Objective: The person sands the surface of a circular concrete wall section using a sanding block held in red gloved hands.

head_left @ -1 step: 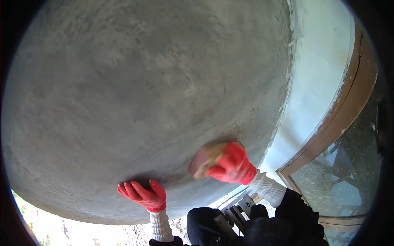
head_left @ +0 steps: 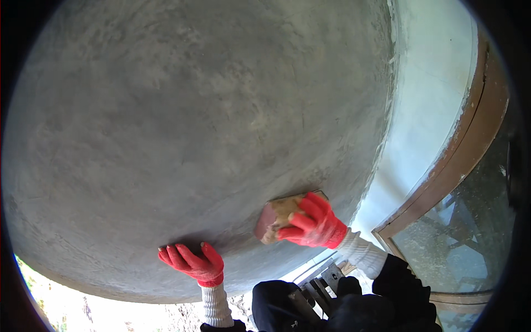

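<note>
My right hand, in a red-coated glove with a white knitted cuff, is closed on a piece of sandpaper. The sandpaper looks tan and worn, with a reddish-brown left end. It lies against a broad grey cement-plastered surface; its underside is hidden. To the left, my left hand, gloved the same way, rests on the lower part of that surface. Its fingers are spread and nothing is in them.
Along the right side of the grey surface runs a white wall strip, then a brown frame around a dusty glass pane. My dark-clothed legs and a grey metal stepladder-like piece show at the bottom. Bright ground lies at the lower left.
My right hand and the sandpaper have shifted very slightly and look sharper, less smeared by motion. My left hand stays in place.
</note>
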{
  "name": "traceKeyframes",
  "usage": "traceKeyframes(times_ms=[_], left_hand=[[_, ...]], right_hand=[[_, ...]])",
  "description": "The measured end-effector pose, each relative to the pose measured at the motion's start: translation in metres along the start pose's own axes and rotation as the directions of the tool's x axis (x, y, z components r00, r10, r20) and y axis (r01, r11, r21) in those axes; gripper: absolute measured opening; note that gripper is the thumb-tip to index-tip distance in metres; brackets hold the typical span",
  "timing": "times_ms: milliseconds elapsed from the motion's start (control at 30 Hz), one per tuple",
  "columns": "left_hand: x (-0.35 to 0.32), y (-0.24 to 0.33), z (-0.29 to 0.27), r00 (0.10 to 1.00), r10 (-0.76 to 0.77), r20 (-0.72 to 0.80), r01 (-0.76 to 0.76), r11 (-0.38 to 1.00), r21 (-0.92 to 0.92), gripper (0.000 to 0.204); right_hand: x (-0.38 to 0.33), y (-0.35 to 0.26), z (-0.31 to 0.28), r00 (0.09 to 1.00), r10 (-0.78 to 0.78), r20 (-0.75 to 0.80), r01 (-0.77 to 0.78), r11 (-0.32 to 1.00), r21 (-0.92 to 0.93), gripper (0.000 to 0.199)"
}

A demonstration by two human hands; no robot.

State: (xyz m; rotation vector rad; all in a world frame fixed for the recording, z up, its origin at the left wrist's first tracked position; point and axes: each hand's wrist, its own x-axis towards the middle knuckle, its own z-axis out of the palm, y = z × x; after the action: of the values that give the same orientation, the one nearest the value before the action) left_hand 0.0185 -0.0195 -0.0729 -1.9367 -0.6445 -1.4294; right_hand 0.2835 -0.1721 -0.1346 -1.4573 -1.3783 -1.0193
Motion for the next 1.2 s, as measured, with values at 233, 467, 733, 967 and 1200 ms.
traceKeyframes(times_ms=[233, 467, 733, 967, 1200], left_hand=[[-0.003, -0.012, 0.001, 0.997, 0.078, 0.024, -0.080, 0.995, 0.063, 0.054], [0.003, -0.006, 0.003, 0.998, 0.069, 0.000, -0.069, 0.997, 0.022, 0.053], [-0.002, -0.013, 0.004, 0.987, 0.130, 0.099, -0.137, 0.988, 0.066, 0.054], [0.005, -0.007, 0.007, 0.987, 0.151, 0.062, -0.154, 0.987, 0.047, 0.052], [0.002, -0.016, 0.006, 0.980, 0.167, 0.105, -0.178, 0.979, 0.098, 0.051]], right_hand=[[0.077, 0.066, -0.034, 0.655, 0.675, -0.340, -0.650, 0.733, 0.200, 0.088], [0.020, -0.005, -0.011, 0.974, -0.005, 0.228, -0.065, 0.952, 0.300, 0.049], [0.093, 0.085, -0.051, 0.617, 0.706, -0.346, -0.642, 0.707, 0.297, 0.091], [0.006, -0.004, -0.010, 0.996, 0.066, -0.061, -0.066, 0.998, 0.013, 0.063], [0.102, 0.055, -0.049, 0.909, 0.344, -0.234, -0.375, 0.921, -0.105, 0.091]])
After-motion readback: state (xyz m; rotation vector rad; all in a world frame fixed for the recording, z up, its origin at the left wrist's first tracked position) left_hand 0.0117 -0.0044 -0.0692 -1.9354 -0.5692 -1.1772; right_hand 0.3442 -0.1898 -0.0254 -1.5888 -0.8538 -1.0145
